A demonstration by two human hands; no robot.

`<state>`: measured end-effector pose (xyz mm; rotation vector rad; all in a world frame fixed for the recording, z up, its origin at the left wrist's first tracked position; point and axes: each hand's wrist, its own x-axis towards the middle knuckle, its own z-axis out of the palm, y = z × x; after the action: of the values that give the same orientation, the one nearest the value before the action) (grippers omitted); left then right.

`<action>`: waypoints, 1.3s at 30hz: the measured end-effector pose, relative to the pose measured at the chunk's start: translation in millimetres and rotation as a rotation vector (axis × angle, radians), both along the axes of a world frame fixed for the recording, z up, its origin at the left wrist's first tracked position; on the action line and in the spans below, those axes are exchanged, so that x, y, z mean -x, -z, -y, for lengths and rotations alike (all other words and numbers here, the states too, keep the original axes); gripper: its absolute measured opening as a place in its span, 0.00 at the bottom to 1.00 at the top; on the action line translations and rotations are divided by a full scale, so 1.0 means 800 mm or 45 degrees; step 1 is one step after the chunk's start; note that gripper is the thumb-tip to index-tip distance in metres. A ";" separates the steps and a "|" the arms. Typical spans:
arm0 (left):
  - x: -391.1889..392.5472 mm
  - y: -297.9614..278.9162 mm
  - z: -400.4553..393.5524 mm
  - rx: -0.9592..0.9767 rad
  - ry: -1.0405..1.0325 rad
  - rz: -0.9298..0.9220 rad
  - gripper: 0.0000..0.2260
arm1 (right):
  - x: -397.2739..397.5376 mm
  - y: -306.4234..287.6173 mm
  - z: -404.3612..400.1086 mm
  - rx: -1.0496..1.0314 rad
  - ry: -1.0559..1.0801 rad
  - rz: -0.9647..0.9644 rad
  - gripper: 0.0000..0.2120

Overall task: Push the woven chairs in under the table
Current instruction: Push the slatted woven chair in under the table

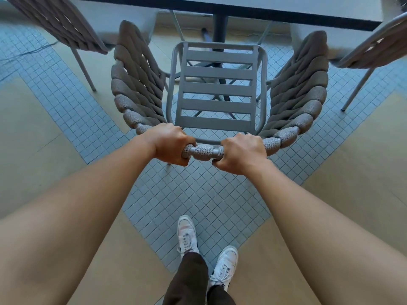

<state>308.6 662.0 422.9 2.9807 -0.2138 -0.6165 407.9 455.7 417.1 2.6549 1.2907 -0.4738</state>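
Note:
A grey woven chair (pixel 217 89) with a slatted metal seat and thick rope-wrapped back stands directly in front of me, facing the table (pixel 286 7). My left hand (pixel 170 144) and my right hand (pixel 241 151) both grip the top rail of its back, close together, with a short wrapped stretch of rail between them. The front of the seat lies just below the table's dark edge, near the table's black central post (pixel 219 27).
A second woven chair (pixel 63 23) stands at the upper left and a third (pixel 374 49) at the upper right, both beside the table. The floor has blue tile bands and tan panels. My feet in white shoes (pixel 207 245) stand behind the chair.

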 end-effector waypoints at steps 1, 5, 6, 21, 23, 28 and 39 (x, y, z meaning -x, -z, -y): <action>-0.002 0.000 -0.002 0.008 0.008 -0.007 0.16 | -0.001 0.000 -0.001 -0.001 -0.002 0.005 0.24; -0.011 -0.003 -0.009 0.027 0.035 -0.057 0.15 | -0.005 -0.006 -0.006 0.006 0.008 -0.005 0.24; -0.014 -0.005 -0.012 0.035 0.036 -0.065 0.14 | -0.007 -0.008 -0.008 0.009 0.007 -0.015 0.24; 0.026 0.023 0.062 0.660 -1.658 0.870 0.49 | 0.008 -0.015 0.027 -1.048 1.110 0.098 0.48; 0.010 0.016 0.073 1.305 -2.375 0.704 0.55 | 0.002 -0.017 0.015 -1.174 1.935 -0.318 0.59; -0.008 0.014 0.064 2.260 -2.684 0.490 0.31 | 0.003 -0.013 -0.012 -1.492 2.633 -1.654 0.40; -0.025 0.006 0.069 2.268 -2.630 0.366 0.19 | -0.017 -0.017 -0.015 -1.499 2.479 -1.573 0.15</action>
<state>328.3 606.7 417.9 0.5135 1.2429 0.2996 421.1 467.6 430.8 -1.1538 0.9415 0.7101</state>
